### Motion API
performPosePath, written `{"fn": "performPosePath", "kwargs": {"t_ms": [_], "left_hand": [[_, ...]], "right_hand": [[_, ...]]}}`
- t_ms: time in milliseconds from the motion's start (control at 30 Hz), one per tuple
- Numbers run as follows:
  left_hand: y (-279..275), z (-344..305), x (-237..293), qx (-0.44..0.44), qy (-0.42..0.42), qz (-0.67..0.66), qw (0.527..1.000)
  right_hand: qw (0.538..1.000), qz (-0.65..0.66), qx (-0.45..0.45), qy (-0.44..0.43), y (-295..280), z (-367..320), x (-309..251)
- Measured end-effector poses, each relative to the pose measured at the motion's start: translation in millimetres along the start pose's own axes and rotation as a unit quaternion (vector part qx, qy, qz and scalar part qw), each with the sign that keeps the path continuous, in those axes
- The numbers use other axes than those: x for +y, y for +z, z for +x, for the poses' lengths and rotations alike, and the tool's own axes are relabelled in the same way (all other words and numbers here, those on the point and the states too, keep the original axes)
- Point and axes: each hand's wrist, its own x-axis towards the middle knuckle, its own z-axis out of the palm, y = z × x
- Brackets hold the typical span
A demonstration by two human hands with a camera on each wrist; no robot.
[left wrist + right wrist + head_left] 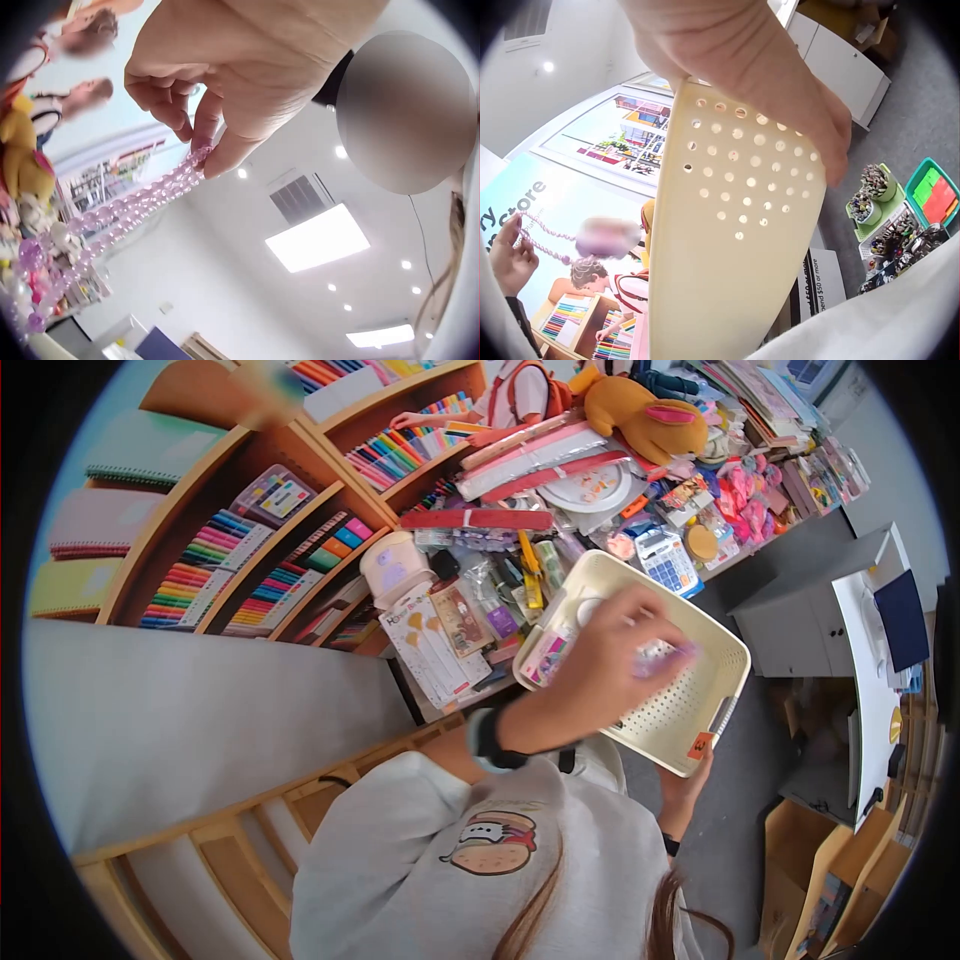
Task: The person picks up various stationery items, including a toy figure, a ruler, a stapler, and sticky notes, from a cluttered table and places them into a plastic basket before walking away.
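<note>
My left hand (607,672) is raised over a cream plastic basket (738,665). Its thumb and forefinger pinch one end of a string of translucent purple beads (142,202), which slants away with larger beads near its lower end. From the right wrist view, a blurred pinkish-purple piece (607,236) is at the far end of the beads. With my right hand (684,784) I grip the basket's near end, by an orange tag (700,745); the fingers curl over its holed wall (727,292). Inside lies a pink-and-purple package (545,658), partly covered by my left arm.
Beyond the basket a table is crowded with packaged goods, a blue calculator (668,563) and a yellow plush toy (645,420). Shelves of coloured pens (200,565) stand at left, above a wooden rail (240,800). White furniture (800,630) stands to the right.
</note>
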Motion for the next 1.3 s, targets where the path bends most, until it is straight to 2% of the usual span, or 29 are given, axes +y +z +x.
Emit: {"fn": "performPosePath", "kwargs": {"t_ms": [133, 200, 367, 467, 533, 600, 667, 700, 733, 767, 800, 833, 867, 933, 967, 1067, 1200, 1267, 1300], "left_hand": [[65, -19, -22, -0.086, 0.063, 0.034, 0.994], [92, -35, -46, -0.138, 0.093, 0.037, 0.985], [116, -61, -85, -0.184, 0.079, 0.145, 0.969], [104, -61, -92, -0.187, 0.058, 0.173, 0.965], [79, -50, -89, -0.088, 0.089, 0.162, 0.979], [47, -40, -87, -0.028, 0.022, 0.161, 0.986], [9, -35, -99, 0.068, -0.009, 0.157, 0.985], [-12, -37, -108, 0.112, 0.01, 0.185, 0.976], [-26, -37, -114, 0.169, -0.016, 0.168, 0.971], [-53, -47, -132, 0.207, -0.035, 0.218, 0.953], [-62, -52, -144, 0.213, -0.021, 0.249, 0.945], [-72, -66, -166, 0.172, -0.055, 0.288, 0.941], [-75, -76, -179, 0.171, -0.055, 0.287, 0.941], [-75, -93, -195, 0.036, -0.066, 0.444, 0.893], [-71, -100, -202, -0.001, -0.097, 0.466, 0.879], [-70, -113, -225, -0.032, -0.115, 0.501, 0.857], [-78, -118, -233, -0.024, -0.066, 0.495, 0.866], [-83, -115, -221, 0.043, -0.027, 0.443, 0.895], [-85, -107, -204, 0.075, -0.005, 0.441, 0.894]], "right_hand": [[0.999, 0.02, -0.013, 0.021, -1, -2, -1], [1.0, -0.014, 0.024, 0.012, 0, -3, -3], [0.999, -0.027, 0.039, 0.017, 2, -5, -3], [0.999, -0.028, 0.043, 0.016, 11, -8, -6], [0.998, -0.026, 0.052, 0.016, 15, -8, -5], [0.999, -0.003, 0.033, 0.032, 10, -4, -5], [0.999, -0.011, 0.036, 0.023, 6, -2, -5], [0.999, -0.023, 0.036, 0.014, 4, -1, -4], [0.999, -0.021, 0.039, 0.013, 4, 0, -5], [0.999, -0.023, 0.036, 0.016, 2, 0, -6], [0.999, -0.028, 0.028, 0.02, 2, 1, -7], [0.999, -0.027, 0.03, 0.019, 0, 2, -6], [0.999, -0.02, 0.026, 0.022, -1, 4, -5], [0.999, -0.013, 0.023, 0.024, 0, 5, -6], [0.999, -0.019, 0.028, 0.021, 1, 4, -6], [0.999, -0.02, 0.036, 0.022, 2, 3, -5], [0.999, -0.004, 0.025, 0.023, -7, 8, -4], [0.999, 0.006, 0.031, 0.023, -6, 6, -4], [0.999, 0.011, 0.033, 0.025, -4, 6, -5]]}}
